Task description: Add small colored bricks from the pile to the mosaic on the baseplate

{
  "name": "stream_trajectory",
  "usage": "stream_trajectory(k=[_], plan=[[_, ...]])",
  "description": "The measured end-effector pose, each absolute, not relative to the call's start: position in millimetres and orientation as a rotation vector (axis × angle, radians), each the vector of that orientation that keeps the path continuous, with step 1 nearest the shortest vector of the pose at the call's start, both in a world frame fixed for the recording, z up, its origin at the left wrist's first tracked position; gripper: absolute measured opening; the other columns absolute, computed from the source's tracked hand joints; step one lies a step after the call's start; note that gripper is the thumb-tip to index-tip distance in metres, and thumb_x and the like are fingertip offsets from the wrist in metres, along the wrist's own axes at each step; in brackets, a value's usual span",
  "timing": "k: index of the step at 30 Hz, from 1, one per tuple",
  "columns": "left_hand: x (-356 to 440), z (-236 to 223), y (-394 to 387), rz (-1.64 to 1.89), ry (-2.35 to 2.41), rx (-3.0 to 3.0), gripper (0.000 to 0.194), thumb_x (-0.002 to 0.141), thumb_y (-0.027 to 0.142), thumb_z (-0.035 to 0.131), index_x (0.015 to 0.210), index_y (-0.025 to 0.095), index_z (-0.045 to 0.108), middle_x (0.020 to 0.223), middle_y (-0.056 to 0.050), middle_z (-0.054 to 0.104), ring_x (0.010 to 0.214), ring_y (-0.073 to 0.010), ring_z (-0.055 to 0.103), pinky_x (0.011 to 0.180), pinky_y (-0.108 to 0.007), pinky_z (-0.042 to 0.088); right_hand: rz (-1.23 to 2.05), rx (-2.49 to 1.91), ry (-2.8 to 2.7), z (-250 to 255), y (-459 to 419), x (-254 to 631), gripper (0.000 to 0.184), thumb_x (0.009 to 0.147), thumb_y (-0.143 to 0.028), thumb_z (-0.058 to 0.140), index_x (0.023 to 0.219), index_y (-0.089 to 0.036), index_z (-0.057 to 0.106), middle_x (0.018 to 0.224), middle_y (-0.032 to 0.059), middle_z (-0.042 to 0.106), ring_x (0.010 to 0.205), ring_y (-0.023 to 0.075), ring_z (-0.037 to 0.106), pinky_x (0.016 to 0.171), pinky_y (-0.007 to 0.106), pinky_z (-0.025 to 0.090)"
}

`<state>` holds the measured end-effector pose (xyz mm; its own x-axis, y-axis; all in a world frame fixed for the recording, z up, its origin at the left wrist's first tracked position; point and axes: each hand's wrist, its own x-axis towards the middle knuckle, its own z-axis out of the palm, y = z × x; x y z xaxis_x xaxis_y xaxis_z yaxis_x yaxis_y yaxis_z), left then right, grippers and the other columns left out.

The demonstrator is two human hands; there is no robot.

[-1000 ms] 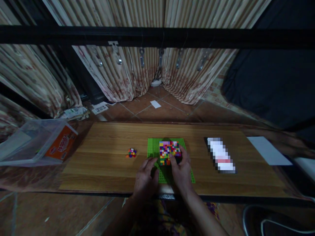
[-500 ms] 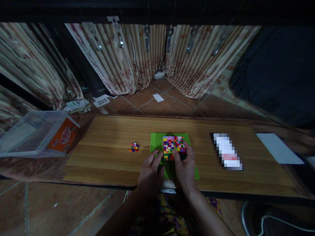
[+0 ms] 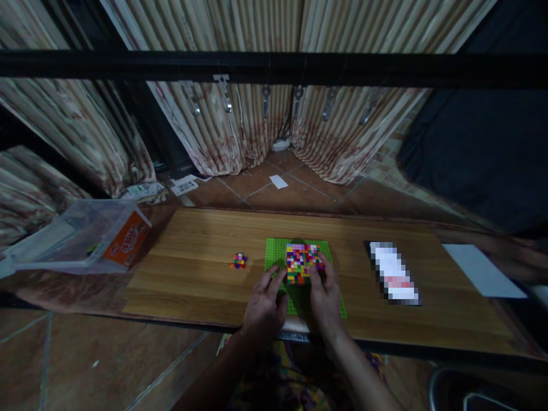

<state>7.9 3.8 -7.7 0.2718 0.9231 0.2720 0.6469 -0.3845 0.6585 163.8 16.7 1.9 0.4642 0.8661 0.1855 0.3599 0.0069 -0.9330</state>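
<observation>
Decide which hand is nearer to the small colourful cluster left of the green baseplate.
Left. The left hand is right of the cluster, toward the wearer; the right hand is farther right, at the multicoloured brick block.

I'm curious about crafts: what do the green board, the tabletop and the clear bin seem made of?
Green board: probably plastic, matte-looking, with rows of studs. Tabletop: wood or wood-look laminate, low sheen, showing grain lines. Clear bin: likely plastic, smooth, see-through walls.

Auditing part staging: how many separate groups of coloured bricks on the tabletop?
2: a small pile left of the green baseplate, and a block of bricks on that baseplate. The right hand partly covers the block; loose bricks could be hidden there.
</observation>
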Motion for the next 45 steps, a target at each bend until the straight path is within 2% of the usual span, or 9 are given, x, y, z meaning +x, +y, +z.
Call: stream_trajectory(k=[7, 12, 15, 21, 26, 32, 36, 39, 45], plan=[[11.3, -4.4, 0.8, 0.995, 1.396, 2.014, 0.052, 0.084, 0.015, 0.053, 0.135, 0.020, 0.047, 0.137, -0.012, 0.050, 0.127, -0.0231, 0.049, 0.106, -0.041, 0.045, 0.541, -1.603, -1.133, 0.6, 14.0, 165.3, 0.054, 0.087, -0.049, 0.053, 0.134, -0.024, 0.049, 0.137, 0.0095, 0.052, 0.126, 0.0255, 0.046, 0.108, 0.047, 0.032], [-14.4, 5.7, 1.8, 1.226, 1.692, 1.708, 0.026, 0.087, 0.018, 0.051, 0.112, 0.020, 0.059, 0.108, -0.008, 0.063, 0.101, -0.0185, 0.062, 0.088, -0.033, 0.053, 0.602, -1.633, -1.110, 0.7, 12.6, 168.9, 0.056, 0.085, -0.052, 0.055, 0.134, -0.025, 0.051, 0.134, 0.0088, 0.055, 0.122, 0.0263, 0.050, 0.106, 0.046, 0.035], [-45.8, 9.4, 11.6, 1.286, 1.901, 1.641, 0.023, 0.086, 0.017, 0.053, 0.107, 0.020, 0.059, 0.103, -0.007, 0.063, 0.095, -0.0184, 0.063, 0.084, -0.032, 0.053, 0.603, -1.648, -1.103, 2.6, 11.6, 170.1, 0.057, 0.084, -0.053, 0.056, 0.133, -0.024, 0.052, 0.134, 0.0092, 0.055, 0.123, 0.0265, 0.049, 0.106, 0.045, 0.034], [-71.6, 17.0, 33.4, 0.925, 2.061, 1.740, 0.027, 0.085, 0.014, 0.051, 0.110, 0.019, 0.061, 0.109, -0.009, 0.063, 0.097, -0.0199, 0.062, 0.086, -0.032, 0.051, 0.617, -1.664, -1.086, 3.0, 10.2, 170.3, 0.057, 0.083, -0.054, 0.057, 0.133, -0.026, 0.053, 0.134, 0.0068, 0.056, 0.123, 0.0259, 0.050, 0.106, 0.044, 0.034], [-64.6, 21.2, 35.7, 0.759, 2.142, 1.783, 0.018, 0.088, 0.018, 0.049, 0.095, 0.020, 0.065, 0.105, -0.008, 0.065, 0.092, -0.0195, 0.063, 0.080, -0.029, 0.050, 0.642, -1.656, -1.073, -1.7, 10.4, 174.3, 0.059, 0.083, -0.057, 0.056, 0.133, -0.025, 0.053, 0.131, 0.0077, 0.057, 0.117, 0.0260, 0.053, 0.102, 0.044, 0.038], [-67.6, 18.8, 22.0, 1.057, 1.942, 1.562, 0.015, 0.084, 0.021, 0.052, 0.089, 0.019, 0.066, 0.094, -0.007, 0.069, 0.089, -0.0194, 0.065, 0.082, -0.030, 0.049, 0.424, -1.601, -1.136, 7.0, -4.1, 176.9, 0.043, 0.087, -0.047, 0.056, 0.121, -0.022, 0.062, 0.121, 0.0095, 0.061, 0.111, 0.0256, 0.056, 0.096, 0.043, 0.043], [-45.9, 24.5, 0.0, 1.150, 1.612, 1.191, 0.016, 0.077, 0.031, 0.062, 0.084, 0.018, 0.068, 0.078, -0.003, 0.069, 0.074, -0.0169, 0.065, 0.069, -0.026, 0.050, 0.471, -1.434, -1.464, 26.3, -27.6, 163.5, 0.023, 0.092, -0.033, 0.054, 0.109, -0.027, 0.068, 0.113, 0.0056, 0.065, 0.106, 0.0210, 0.059, 0.093, 0.037, 0.046], [-21.7, 34.7, -15.4, 1.081, 1.402, 0.993, 0.019, 0.071, 0.033, 0.069, 0.079, 0.016, 0.068, 0.070, -0.001, 0.067, 0.065, -0.0132, 0.061, 0.062, -0.022, 0.048, 0.595, -1.314, -1.696, 36.3, -41.6, 149.7, 0.024, 0.093, -0.024, 0.052, 0.112, -0.029, 0.066, 0.106, 0.0034, 0.067, 0.100, 0.0184, 0.061, 0.086, 0.033, 0.049], [10.1, 41.9, -24.5, 0.970, 1.222, 0.776, 0.032, 0.061, 0.040, 0.078, 0.075, 0.014, 0.066, 0.056, 0.002, 0.060, 0.053, -0.0088, 0.053, 0.055, -0.020, 0.046, 0.664, -1.317, -1.688, 40.4, -51.4, 144.8, 0.023, 0.091, -0.018, 0.054, 0.108, -0.028, 0.066, 0.096, 0.0021, 0.069, 0.090, 0.0178, 0.063, 0.078, 0.030, 0.051]])
